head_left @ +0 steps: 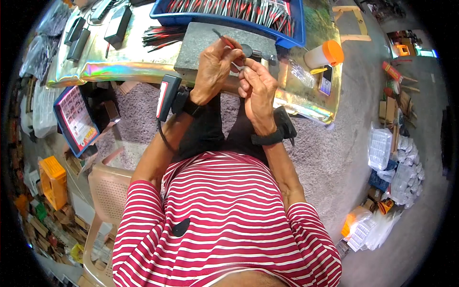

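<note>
My left hand (210, 71) is closed on a slim red-and-black tool (224, 39), whose dark end sticks out up and to the left; its exact kind is not clear. Close against it, my right hand (259, 88) pinches a small pale piece (237, 67) with thumb and fingertips. The fingertips of both hands nearly meet and partly hide this piece. Both hands are above the near edge of a grey stone-like block (196, 45) on the table. Just beyond the fingers, a dark round-ended object (247, 50) lies on the block.
A blue crate (300, 36) full of similar slim tools stands behind the block, with a loose bundle (165, 37) to its left. An orange-lidded jar (324, 54) and a phone (326, 80) are at right. Black boxes (118, 25) lie at left. A plastic chair (112, 189) stands left of me.
</note>
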Motion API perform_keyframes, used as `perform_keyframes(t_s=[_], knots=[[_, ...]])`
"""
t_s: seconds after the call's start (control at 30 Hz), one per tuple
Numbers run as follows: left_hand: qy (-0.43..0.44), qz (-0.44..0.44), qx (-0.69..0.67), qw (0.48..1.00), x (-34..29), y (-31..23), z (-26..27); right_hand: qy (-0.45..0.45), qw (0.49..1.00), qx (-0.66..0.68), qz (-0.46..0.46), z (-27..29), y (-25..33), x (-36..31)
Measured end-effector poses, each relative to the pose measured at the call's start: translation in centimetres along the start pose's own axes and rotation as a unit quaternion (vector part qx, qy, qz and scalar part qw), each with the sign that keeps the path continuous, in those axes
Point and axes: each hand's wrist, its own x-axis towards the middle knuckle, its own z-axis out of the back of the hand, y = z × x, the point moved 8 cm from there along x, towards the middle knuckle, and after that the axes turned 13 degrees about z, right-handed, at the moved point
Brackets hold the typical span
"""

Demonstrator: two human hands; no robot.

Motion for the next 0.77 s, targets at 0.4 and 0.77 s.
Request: perform_keyframes(t_s=[0.4,0.77], knots=[[-0.023,-0.029,0.09,0.995,2.2,0.6,-0.1,0.001,0.999,-0.037,-0.022,1.5,1.6,-1.0],[-0.011,-0.021,0.116,0.993,2.9,1.0,-0.8,-0.031,0.991,-0.133,-0.001,7.2,4.7,-3.1]])
